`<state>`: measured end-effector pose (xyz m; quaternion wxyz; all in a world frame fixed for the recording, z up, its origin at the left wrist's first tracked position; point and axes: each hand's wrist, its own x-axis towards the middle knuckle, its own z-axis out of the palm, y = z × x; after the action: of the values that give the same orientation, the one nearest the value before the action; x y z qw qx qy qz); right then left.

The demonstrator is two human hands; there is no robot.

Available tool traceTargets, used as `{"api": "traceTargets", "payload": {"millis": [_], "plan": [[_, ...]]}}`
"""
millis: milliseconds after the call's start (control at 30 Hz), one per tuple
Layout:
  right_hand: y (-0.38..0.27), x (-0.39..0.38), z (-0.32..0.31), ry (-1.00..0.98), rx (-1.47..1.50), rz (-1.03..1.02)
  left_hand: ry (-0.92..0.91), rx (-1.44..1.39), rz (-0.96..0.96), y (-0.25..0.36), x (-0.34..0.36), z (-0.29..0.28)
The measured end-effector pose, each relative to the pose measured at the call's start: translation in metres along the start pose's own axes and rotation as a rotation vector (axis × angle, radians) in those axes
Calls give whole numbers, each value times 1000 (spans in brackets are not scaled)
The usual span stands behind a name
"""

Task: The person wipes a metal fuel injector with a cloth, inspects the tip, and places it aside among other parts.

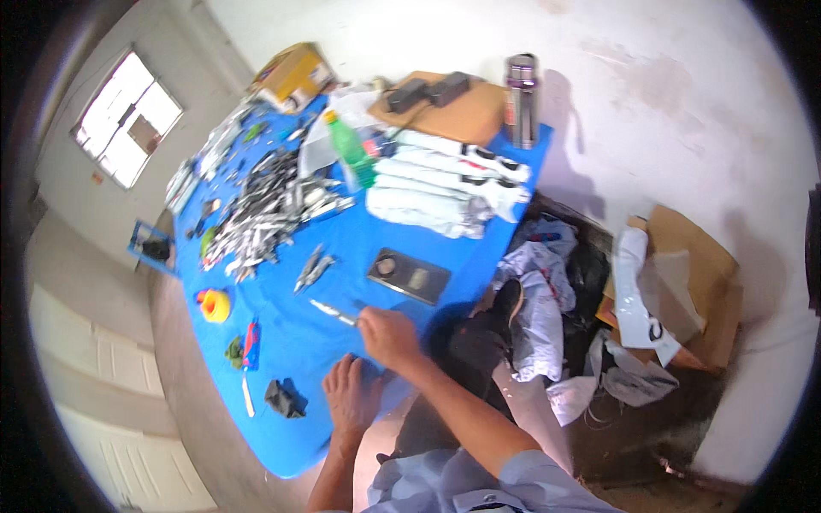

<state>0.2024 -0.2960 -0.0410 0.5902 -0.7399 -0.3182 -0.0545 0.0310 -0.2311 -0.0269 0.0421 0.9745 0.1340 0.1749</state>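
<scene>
My right hand (389,336) is closed on one end of a slim silvery pen-like piece (332,311). Its free end points left, above the blue tabletop (329,235). The exact kind is too blurred to tell. My left hand (352,389) lies at the near table edge, fingers stretched over the blue cover, holding nothing visible. Just beyond the held piece are a few similar slim grey pieces (314,268). Right of them lies a dark flat phone-like device (408,275) with a round thing on it. Farther back spreads a large pile of slim silver and black pieces (265,205).
White plastic-wrapped bundles (432,184), a green bottle (348,147), a metal flask (522,101) and a brown board with black adapters (479,111) stand farther back. At left are a yellow tape roll (215,305), red-handled tool (251,344) and dark cloth (283,399). Bags and cardboard (697,274) crowd the floor at right.
</scene>
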Motion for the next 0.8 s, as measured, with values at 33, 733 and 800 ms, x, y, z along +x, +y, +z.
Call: {"api": "traceTargets", "payload": {"millis": [33,733,800], "plan": [[3,-1,1,-8,-33,-15,-14,5,-1,0,0,-1],[4,-8,-1,-28,-114,-11,233,-357,-25,-19,-15,3],[-4,-13,1,-25,-33,41,301,-383,-92,-21,-23,-6]]}}
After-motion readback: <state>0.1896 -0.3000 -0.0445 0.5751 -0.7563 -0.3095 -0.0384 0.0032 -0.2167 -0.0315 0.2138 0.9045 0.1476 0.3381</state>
